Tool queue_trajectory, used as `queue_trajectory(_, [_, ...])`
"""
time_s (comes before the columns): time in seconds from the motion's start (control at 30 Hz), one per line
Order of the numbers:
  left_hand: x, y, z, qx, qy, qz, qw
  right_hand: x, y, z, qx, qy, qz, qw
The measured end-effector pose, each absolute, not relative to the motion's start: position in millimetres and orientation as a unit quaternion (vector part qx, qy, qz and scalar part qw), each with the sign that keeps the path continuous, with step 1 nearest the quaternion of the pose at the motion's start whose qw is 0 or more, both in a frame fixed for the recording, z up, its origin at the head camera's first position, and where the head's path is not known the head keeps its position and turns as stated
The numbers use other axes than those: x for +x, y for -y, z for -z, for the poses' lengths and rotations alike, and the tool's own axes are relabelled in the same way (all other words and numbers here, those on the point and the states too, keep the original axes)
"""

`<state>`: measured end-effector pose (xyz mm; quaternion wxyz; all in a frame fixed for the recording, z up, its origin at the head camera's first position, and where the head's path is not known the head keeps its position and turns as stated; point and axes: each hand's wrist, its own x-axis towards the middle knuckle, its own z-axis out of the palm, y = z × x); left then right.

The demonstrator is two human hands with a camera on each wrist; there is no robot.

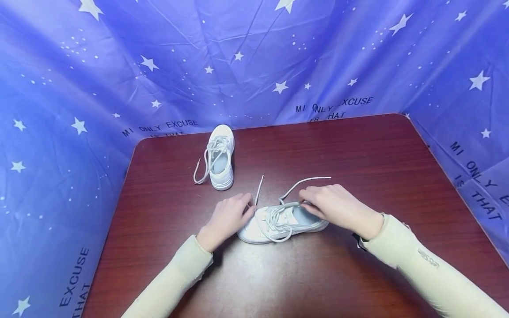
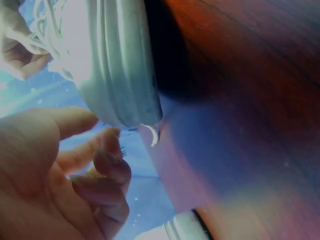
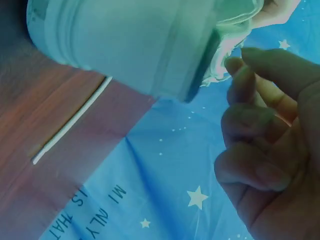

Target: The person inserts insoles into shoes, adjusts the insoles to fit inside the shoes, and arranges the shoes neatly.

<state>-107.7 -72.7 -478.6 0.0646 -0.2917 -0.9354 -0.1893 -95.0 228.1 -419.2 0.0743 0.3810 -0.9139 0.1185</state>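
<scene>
A white lace-up sneaker [image 1: 258,229] lies on the table, its toe to the left and its heel to the right. My left hand [image 1: 230,216] is at the toe, thumb against the toe cap and fingers loosely bent beside it. Over the far side of the shoe's opening hovers my right hand [image 1: 332,205]. In the right wrist view its bent fingers [image 3: 250,120] are close to the collar, with nothing seen between thumb and fingertips. Loose laces [image 1: 280,229] cross the tongue. One lace end [image 1: 310,179] stretches across the table behind the shoe, another [image 1: 260,187] sticks out near my left fingers.
A second white sneaker [image 1: 222,179] stands at the back left of the table, toe away from me, its lace [image 1: 200,181] trailing left. The dark red wooden table [image 1: 358,150] is bordered by blue star-patterned curtains [image 1: 246,79] at the back and sides.
</scene>
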Motion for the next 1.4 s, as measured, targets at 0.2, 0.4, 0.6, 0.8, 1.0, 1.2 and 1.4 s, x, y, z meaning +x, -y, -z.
queue_trajectory(0.2, [-107,74,480,-0.258,0.947,0.187,0.051,-105,-226,425,0.411,0.905,-0.097,0.059])
queue_trajectory(0.4, [-105,74,479,-0.235,0.954,0.177,0.056,-112,-216,429,0.43,0.897,-0.104,0.02])
queue_trajectory(0.6, [-105,75,478,-0.222,0.956,0.177,0.073,-117,-206,426,0.455,0.885,-0.101,0.013])
queue_trajectory(0.8, [-105,77,475,-0.206,0.963,0.162,0.07,-122,-202,426,0.478,0.87,-0.117,0.018])
queue_trajectory(1.0, [-101,86,462,-0.178,0.965,0.165,0.1,-129,-210,423,0.485,0.86,-0.16,-0.002])
queue_trajectory(1.2, [-98,96,452,-0.147,0.954,0.182,0.19,-148,-226,418,0.428,0.866,-0.257,-0.026])
queue_trajectory(1.4, [-90,93,449,-0.142,0.958,0.166,0.185,-177,-241,427,0.336,0.883,-0.326,0.026])
